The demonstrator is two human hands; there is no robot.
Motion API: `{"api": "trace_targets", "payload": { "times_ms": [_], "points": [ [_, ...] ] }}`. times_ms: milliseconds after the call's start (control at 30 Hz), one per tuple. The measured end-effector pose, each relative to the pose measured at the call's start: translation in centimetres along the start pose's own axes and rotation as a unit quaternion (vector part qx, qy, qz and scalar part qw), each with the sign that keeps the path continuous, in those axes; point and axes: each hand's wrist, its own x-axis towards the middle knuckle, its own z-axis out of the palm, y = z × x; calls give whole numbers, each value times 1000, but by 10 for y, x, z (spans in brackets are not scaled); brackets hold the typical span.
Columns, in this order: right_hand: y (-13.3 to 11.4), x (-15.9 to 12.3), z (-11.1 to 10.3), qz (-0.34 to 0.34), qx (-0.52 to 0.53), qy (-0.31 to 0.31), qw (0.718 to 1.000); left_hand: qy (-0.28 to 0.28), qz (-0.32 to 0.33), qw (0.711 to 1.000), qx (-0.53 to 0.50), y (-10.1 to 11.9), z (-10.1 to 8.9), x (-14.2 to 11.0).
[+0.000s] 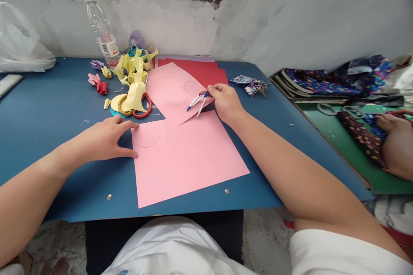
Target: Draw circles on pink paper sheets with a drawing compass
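Note:
My right hand point(226, 100) pinches the top of a small white and blue drawing compass point(201, 103), its two legs slightly apart above the pink paper. My left hand point(108, 137) has thumb and fingers spread, the tips touching the left edge of a pink sheet point(190, 154). A thin drawn circle shows near that sheet's upper left corner. Behind lies a pink piece point(167, 88) with more drawn circles and a cut edge. Scissors point(142, 109) with red and yellow handles lie to the left, partly covered by yellow paper.
Crumpled yellow scraps point(130, 68), small rolled pieces point(102, 88) and a clear bottle point(103, 36) stand or lie at the back left. Red sheets point(209, 72) lie under the pink piece. Patterned fabric point(250, 84) sits right. Another person's arm point(400, 146) shows at a green table.

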Motion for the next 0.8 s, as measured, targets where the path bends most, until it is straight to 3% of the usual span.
{"api": "trace_targets", "payload": {
  "times_ms": [333,433,567,700,800],
  "points": [
    [-6,25,12,-39,9,23,999,15,5,1000,-2,-2,1,-1],
    [-11,25,4,-27,-4,71,997,16,6,1000,-3,-2,2,-1],
    [-28,16,-16,-74,-12,108,991,17,8,1000,-2,-3,2,-1],
    [-59,-17,-28,-174,19,46,984,6,7,1000,7,-1,0,-2],
    [-81,-54,-21,-228,30,-28,973,-4,10,1000,22,1,-1,-1]
  ]
}}
